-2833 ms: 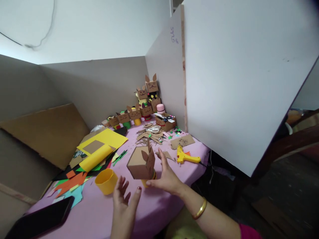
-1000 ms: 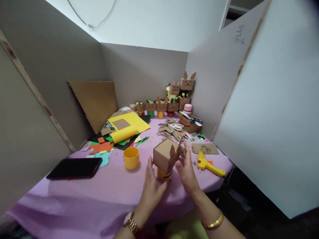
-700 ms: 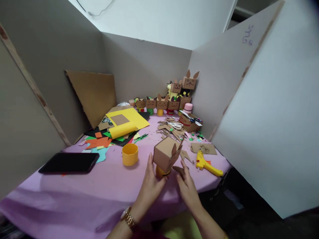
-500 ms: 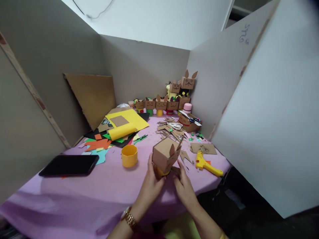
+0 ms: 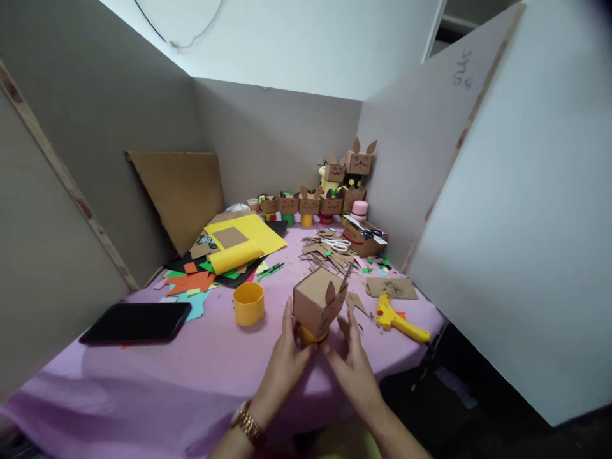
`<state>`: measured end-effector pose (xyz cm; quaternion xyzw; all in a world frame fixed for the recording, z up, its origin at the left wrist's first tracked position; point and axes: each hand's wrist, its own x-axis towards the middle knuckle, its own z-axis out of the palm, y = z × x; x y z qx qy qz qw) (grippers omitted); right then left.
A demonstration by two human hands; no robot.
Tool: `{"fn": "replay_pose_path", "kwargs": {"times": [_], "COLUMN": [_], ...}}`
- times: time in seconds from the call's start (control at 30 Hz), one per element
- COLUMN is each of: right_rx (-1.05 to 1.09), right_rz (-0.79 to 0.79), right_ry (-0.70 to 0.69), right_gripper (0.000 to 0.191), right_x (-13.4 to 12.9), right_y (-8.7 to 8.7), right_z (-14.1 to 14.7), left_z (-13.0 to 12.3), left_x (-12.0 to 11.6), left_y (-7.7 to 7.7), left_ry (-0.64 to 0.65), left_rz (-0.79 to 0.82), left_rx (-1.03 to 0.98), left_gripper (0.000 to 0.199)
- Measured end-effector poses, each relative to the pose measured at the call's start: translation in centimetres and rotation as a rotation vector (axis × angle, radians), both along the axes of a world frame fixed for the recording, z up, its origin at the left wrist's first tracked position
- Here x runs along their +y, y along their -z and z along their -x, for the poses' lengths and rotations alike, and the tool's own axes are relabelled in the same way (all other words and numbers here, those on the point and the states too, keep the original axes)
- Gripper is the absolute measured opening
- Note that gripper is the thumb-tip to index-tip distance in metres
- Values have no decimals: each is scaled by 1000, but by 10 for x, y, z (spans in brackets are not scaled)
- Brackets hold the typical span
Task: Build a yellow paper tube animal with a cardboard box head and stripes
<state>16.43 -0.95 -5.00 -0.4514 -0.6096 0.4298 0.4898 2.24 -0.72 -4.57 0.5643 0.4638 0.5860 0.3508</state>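
Note:
A cardboard animal figure [image 5: 313, 296] stands in front of me, a box head with pointed ears on a short yellow base [image 5: 308, 336]. Its drawn face is turned to the right, mostly away from me. My left hand [image 5: 287, 360] is closed around the figure's left side, fingers against the box and thumb by the base. On the other side, my right hand [image 5: 351, 366] has its thumb and fingers spread. Its thumb tip is close to the base; whether it touches, I cannot tell. A yellow paper ring [image 5: 248, 306] stands to the left.
A yellow glue gun [image 5: 399, 322] and a cardboard piece [image 5: 392, 288] lie at right. A black phone [image 5: 136, 322] is at left, near coloured paper [image 5: 191, 280] and a yellow sheet [image 5: 262, 233]. Cardboard scraps, white scissors [image 5: 337, 245] and finished figures [image 5: 310, 203] are farther back.
My right hand's fingers have spread wider, and its thumb has come nearer the figure's base. The left hand keeps its hold. The whole view has shifted slightly.

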Motion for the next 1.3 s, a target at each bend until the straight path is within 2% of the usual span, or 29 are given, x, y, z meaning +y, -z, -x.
{"fn": "replay_pose_path", "kwargs": {"times": [0.1,0.17,0.23,0.33,0.43,0.6,0.7,0.8,1.03,1.3], "right_rx": [-12,-2,61,253,371,338,306,321,299,290], "right_rz": [-97,-138,-124,-76,-40,-6,-2,-12,-14,12], "right_ry": [68,99,79,-78,-213,-212,-220,-238,-284,-318], "right_gripper": [110,119,119,110,104,92,88,90,105,99], "right_x": [2,7,15,28,37,40,39,43,60,62], "right_y": [-18,-31,-41,-46,-43,-34,-33,-33,-28,-28], "right_z": [1,4,3,-7,-27,-46,-45,-41,-37,-37], "left_z": [-3,-6,-8,-7,-5,-11,-16,-16,-6,-6], "left_x": [-3,-7,-13,-23,-30,-39,-40,-37,-27,-25], "left_y": [1,2,4,8,7,-2,-2,1,11,19], "left_ry": [21,27,38,27,-14,33,76,55,52,52], "left_rz": [14,29,44,60,56,-70,-110,-137,-62,-66], "left_rx": [25,40,49,98,216,336,366,374,422,403], "left_gripper": [95,92,90,87,80,78,84,88,83,80]}}
